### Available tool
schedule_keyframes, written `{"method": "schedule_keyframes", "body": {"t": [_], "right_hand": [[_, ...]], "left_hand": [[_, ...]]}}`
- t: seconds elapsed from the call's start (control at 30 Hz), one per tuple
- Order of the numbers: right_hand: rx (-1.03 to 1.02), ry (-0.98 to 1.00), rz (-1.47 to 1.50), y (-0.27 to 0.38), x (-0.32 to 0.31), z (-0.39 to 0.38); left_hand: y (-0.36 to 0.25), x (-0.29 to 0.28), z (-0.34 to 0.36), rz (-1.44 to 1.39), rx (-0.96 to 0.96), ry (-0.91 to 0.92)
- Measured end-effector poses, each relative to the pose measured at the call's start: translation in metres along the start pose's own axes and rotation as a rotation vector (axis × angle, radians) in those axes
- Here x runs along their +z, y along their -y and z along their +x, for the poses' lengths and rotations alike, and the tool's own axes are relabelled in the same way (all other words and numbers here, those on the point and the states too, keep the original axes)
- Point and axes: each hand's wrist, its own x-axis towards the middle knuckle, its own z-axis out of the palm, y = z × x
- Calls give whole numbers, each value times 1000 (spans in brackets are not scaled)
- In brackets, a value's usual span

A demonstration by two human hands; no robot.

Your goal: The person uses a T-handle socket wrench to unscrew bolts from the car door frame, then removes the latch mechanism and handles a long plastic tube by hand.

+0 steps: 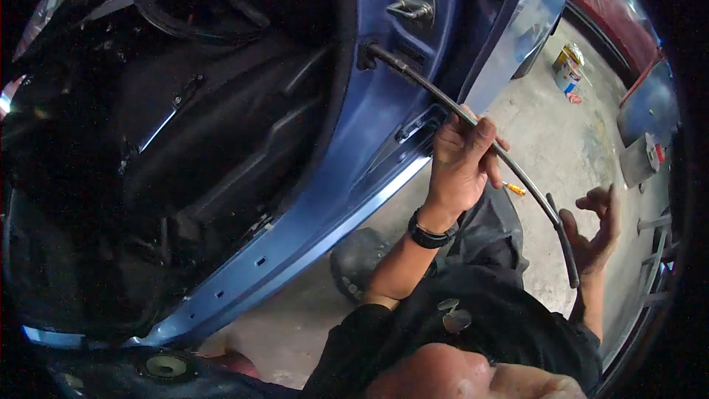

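A long, thin dark tube [515,168] curves down to the right from a dark fitting [366,55] on the blue door pillar [380,107] of a car. My left hand [464,162], with a black watch at the wrist, is closed round the tube near its middle, thumb on top. The tube's lower end is a thicker black sleeve [568,255]. Beside that sleeve is my right hand [597,230], its thumb and fingers apart, holding nothing. Whether the thumb touches the tube I cannot tell. A metal door striker [410,7] sits on the pillar above the fitting.
The car's dark interior [221,125] lies to the left, bordered by a blue sill [288,240]. On the concrete floor [583,133] are an orange-handled tool [515,189], several cans [568,72] and a grey bin [639,161]. A red car panel [613,11] stands at the far right.
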Motion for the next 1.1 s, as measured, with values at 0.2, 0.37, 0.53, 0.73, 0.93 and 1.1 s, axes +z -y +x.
{"method": "schedule_keyframes", "body": {"t": [0.2,0.37,0.53,0.73,0.93,1.1], "right_hand": [[-83,617,-181,51,-14,36],[178,709,385,38,-11,42],[1181,796,1326,41,-12,19],[-126,445,-211,52,-2,18],[935,624,1028,33,-8,4],[212,326,-61,25,-15,-5]], "left_hand": [[-3,6,-4,5,-22,-74],[-5,3,-4,13,19,-10],[-14,2,-7,35,34,25],[-8,1,-3,11,32,-47],[-17,6,-6,60,56,-19],[-11,8,-2,40,49,-84]]}}
